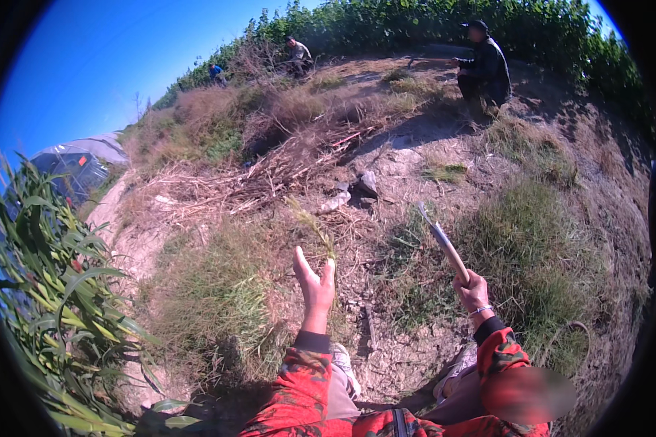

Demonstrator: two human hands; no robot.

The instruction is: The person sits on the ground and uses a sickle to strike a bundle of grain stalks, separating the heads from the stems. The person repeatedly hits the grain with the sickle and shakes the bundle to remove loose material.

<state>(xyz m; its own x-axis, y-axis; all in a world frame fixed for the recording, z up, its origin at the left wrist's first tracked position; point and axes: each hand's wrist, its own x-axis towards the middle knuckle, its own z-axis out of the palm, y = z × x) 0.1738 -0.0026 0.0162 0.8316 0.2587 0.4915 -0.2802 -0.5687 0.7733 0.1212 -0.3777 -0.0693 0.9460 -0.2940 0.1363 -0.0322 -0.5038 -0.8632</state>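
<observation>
My left hand (pixel 316 284) is raised at the centre with thumb and fingers spread. A thin tuft of grass (pixel 318 232) stands upright right behind it; whether the hand touches it I cannot tell. On the right, my right hand (pixel 472 289) is closed around the wooden handle of a sickle-like tool (pixel 446 247), whose metal end points up and away to the left. Below the tool, green grass (pixel 415 273) grows from dry soil. Another leafy patch of grass (pixel 224 306) lies to the left of my left hand.
Dry stalks (pixel 262 177) lie piled ahead, near pale stones (pixel 336 202). A person in dark clothes (pixel 486 71) squats at the upper right with a long-handled tool; two more people are farther off. Tall leafy plants (pixel 60 295) crowd the left side. A dark curved edge shows far right.
</observation>
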